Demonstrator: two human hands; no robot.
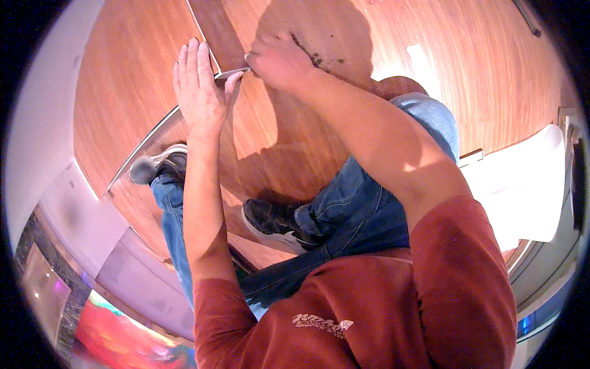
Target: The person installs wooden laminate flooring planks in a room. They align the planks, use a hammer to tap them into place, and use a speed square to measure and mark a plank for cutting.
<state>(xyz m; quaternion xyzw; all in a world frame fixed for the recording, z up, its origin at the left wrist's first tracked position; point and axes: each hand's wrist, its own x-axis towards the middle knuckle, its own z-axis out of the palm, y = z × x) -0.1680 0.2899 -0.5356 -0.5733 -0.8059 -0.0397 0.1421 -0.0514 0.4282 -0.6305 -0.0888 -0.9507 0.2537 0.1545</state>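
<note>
My left hand (pixel 200 86) lies on a wood-grain panel (pixel 129 80), its fingers stretched out and its thumb apart. Between that thumb and the fingers is the corner of a thin pale metal edge strip (pixel 212 56), which borders a darker brown strip of board (pixel 224 37). A short piece of the pale edging (pixel 232 73) runs from this corner toward my right hand (pixel 279 60). The right fingers are curled closed at the end of that piece, and what they pinch is hidden. Both hands are close together, with the thumb of the left nearest the right.
Dark crumbs (pixel 316 60) lie beside my right wrist. Another metal strip (pixel 144 138) curves past my shoe at the left. My bent knee (pixel 430 117) rises under the right forearm. A white sheet (pixel 522 184) lies at the right, and a dark bar (pixel 527 17) at the far right.
</note>
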